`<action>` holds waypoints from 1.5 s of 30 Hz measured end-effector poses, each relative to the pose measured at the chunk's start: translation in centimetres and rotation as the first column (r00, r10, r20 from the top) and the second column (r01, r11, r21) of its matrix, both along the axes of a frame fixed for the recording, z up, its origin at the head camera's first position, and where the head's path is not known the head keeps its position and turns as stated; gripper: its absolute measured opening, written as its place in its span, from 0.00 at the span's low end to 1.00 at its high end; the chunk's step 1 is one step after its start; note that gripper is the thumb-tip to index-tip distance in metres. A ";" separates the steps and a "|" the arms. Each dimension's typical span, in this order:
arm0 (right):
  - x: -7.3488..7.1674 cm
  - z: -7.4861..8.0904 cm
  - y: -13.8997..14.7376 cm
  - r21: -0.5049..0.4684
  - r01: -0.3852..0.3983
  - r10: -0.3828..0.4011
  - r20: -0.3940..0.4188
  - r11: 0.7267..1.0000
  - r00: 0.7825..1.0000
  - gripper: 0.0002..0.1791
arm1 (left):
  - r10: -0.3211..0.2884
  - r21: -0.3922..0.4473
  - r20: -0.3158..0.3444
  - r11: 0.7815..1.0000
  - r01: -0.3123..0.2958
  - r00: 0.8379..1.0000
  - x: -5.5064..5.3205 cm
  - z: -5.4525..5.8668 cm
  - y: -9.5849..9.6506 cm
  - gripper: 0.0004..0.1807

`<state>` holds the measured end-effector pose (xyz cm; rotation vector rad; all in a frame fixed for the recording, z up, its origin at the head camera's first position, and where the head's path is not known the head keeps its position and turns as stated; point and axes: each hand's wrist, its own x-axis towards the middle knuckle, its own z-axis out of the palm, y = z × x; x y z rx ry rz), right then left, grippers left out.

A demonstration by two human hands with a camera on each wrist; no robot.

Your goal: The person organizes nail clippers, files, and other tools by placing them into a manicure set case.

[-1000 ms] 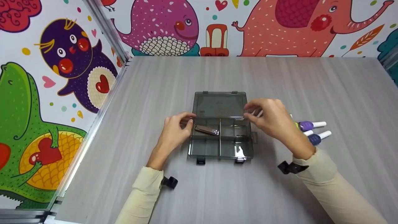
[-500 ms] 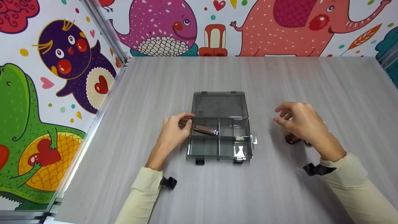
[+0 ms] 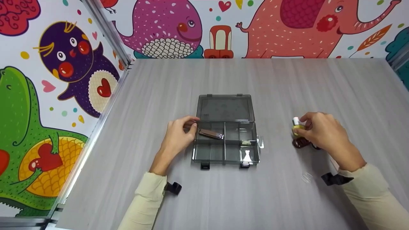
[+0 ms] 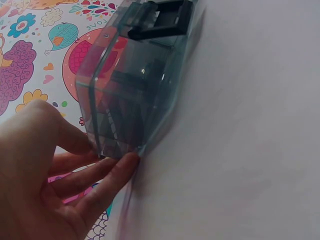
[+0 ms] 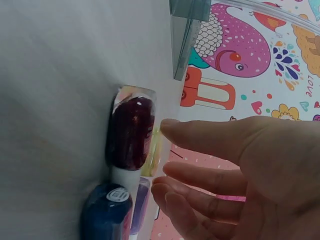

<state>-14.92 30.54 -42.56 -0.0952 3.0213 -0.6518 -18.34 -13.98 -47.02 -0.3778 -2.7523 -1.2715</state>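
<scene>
A smoky see-through organizer box [image 3: 209, 155] stands with its lid [image 3: 225, 107] folded back. A nail clipper [image 3: 211, 134] lies in its rear left compartment. My left hand [image 3: 179, 135] holds the box by its left side near the hinge, thumb and fingertips at the corner in the left wrist view. Over a group of nail polish bottles at the right is my right hand [image 3: 326, 131], its thumb right at the yellow bottle [image 3: 298, 127] and its fingers spread apart from the thumb. The right wrist view shows a dark red bottle [image 5: 131, 132], a navy bottle [image 5: 106, 212] and a purple bottle [image 5: 140, 202].
Small clear plastic pieces lie on the table, one piece [image 3: 306, 177] near the right cuff and another strip [image 3: 261, 142] against the box's right side. Something pale [image 3: 246, 142] is in the right part of the box. Printed walls [image 3: 179, 28] border the table.
My right hand has moved right, away from the box's lid, and down to the nail polish bottles; the yellow one now shows beside the thumb. My left hand stays at the box.
</scene>
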 end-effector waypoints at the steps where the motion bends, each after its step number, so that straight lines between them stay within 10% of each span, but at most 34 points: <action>1: 0.0 0.0 0.1 0.004 0.008 -0.008 0.002 1.000 1.000 0.22 | 0.000 -0.001 0.000 1.000 0.000 1.000 0.0 0.0 0.0 0.14; 45: 0.4 -1.3 -2.3 0.035 0.053 -0.050 -0.083 0.998 0.995 0.18 | 0.006 0.018 0.034 1.000 -0.006 0.999 0.0 -0.1 -0.2 0.14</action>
